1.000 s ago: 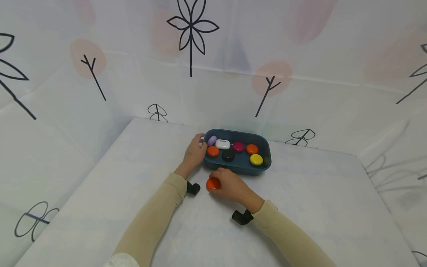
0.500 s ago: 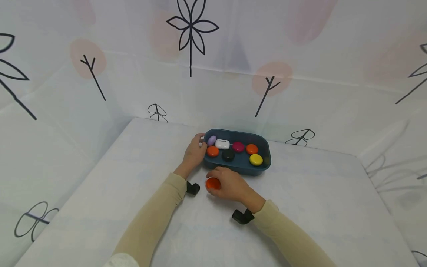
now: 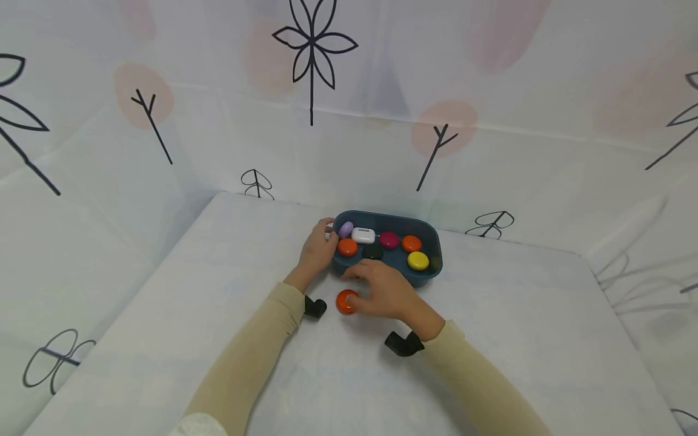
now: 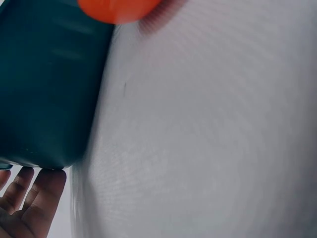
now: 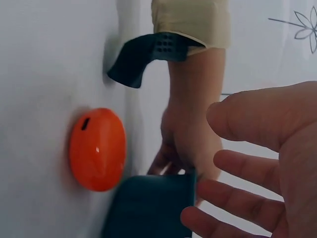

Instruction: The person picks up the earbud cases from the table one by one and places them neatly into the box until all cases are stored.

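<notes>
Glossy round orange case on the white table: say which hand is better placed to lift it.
Right, likely: the empty right hand hovers, fingers spread, by the orange case, while the left hand, farther away, touches the dark blue, rounded rectangular tray.

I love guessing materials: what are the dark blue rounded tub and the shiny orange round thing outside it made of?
The dark blue, rounded tub looks like moulded plastic with a satin finish: smooth walls, soft highlights. The orange, rounded thing seems hard, glossy plastic: a small bright highlight shows on its smooth curve, though painted metal is possible.
</notes>
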### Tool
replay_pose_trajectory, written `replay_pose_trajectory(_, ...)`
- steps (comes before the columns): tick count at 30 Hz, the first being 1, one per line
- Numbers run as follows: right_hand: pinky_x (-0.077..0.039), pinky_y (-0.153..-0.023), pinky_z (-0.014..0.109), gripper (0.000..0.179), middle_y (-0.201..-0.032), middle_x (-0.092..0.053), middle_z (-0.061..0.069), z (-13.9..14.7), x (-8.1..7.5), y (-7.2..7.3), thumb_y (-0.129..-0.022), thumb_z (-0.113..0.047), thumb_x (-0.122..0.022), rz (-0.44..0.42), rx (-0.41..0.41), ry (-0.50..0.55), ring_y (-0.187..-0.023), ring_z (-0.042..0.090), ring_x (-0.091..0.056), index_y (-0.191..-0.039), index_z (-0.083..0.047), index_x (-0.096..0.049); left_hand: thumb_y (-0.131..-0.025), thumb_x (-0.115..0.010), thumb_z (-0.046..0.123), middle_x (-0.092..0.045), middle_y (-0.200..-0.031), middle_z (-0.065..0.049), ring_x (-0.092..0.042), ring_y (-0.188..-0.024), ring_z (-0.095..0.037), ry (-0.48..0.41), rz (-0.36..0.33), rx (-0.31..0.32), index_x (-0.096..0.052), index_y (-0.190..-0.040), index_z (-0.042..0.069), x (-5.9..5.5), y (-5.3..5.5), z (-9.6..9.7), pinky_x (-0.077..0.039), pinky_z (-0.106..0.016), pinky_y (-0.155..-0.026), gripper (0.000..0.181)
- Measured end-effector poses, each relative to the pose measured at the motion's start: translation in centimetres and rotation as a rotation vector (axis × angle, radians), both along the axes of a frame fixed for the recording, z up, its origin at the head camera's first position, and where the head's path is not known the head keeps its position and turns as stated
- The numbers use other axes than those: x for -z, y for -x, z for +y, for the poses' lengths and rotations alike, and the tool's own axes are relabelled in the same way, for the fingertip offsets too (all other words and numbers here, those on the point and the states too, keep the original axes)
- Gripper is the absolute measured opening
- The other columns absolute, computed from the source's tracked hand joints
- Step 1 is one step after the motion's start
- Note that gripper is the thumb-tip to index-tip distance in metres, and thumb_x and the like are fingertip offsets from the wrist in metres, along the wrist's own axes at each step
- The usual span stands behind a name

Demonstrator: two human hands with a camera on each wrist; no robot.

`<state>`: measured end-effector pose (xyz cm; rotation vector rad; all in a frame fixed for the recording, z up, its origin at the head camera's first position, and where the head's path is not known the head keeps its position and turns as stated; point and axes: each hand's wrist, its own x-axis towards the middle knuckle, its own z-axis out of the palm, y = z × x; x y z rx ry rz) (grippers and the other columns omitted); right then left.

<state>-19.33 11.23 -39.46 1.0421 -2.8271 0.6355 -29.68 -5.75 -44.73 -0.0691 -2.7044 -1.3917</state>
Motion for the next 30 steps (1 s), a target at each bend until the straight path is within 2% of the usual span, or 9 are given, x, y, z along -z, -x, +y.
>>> replay_pose_trajectory(3,-0.045,-0.078,0.023,0.031,-0.098,-0.057,-0.013,0.4,-0.3,0.3,-0.072,-0.035,-0.063,0.01,0.029,0.013,-0.087,0.006,-0.051,-0.102,-0.026,-0.06,-0.086,-0.037,0.027,-0.053,-0.115,-0.006,-0.054,-0.092,-0.019,0.001,0.004,-0.001,-0.038,-0.127,0.019,0.0,0.1,0.0,-0.044,-0.036,-0.082,0.041)
replay_pose_trajectory(8,-0.046,-0.075,0.025,0.032,-0.096,-0.058,-0.011,1.1,-0.8,0.8,-0.07,-0.035,-0.066,0.018,0.077,0.024,-0.084,0.006,-0.051,-0.101,-0.025,-0.06,-0.086,-0.038,0.028,-0.051,-0.117,-0.007,-0.052,-0.099,-0.02,-0.009,-0.005,0.005,-0.036,-0.128,0.018,0.1,0.0,0.0,-0.042,-0.038,-0.087,0.043)
replay_pose_trajectory(16,-0.047,-0.075,0.03,0.036,-0.1,-0.06,-0.003,2.3,-1.3,1.5,-0.071,-0.035,-0.066,0.028,0.116,0.021,-0.087,0.016,-0.055,-0.103,-0.019,-0.061,-0.086,-0.038,0.028,-0.05,-0.119,-0.006,-0.051,-0.1,-0.02,-0.018,-0.018,-0.003,-0.036,-0.129,0.02,0.1,-0.1,0.1,-0.042,-0.039,-0.088,0.043)
replay_pose_trajectory(23,-0.046,-0.08,0.031,0.037,-0.104,-0.059,-0.005,3.1,-1.7,1.9,-0.071,-0.037,-0.065,0.03,0.141,0.015,-0.091,0.012,-0.054,-0.104,-0.02,-0.06,-0.087,-0.038,0.028,-0.049,-0.12,-0.006,-0.051,-0.103,-0.02,-0.034,-0.025,-0.002,-0.036,-0.128,0.02,0.0,-0.2,0.1,-0.041,-0.039,-0.089,0.043)
replay_pose_trajectory(30,-0.046,-0.081,0.035,0.04,-0.105,-0.059,-0.004,4.2,-2.0,2.5,-0.072,-0.038,-0.064,0.023,0.151,0.014,-0.094,0.014,-0.056,-0.107,-0.019,-0.059,-0.087,-0.038,0.027,-0.049,-0.121,-0.006,-0.049,-0.105,-0.021,-0.028,-0.019,-0.002,-0.035,-0.13,0.02,-0.1,-0.3,0.1,-0.04,-0.039,-0.091,0.044)
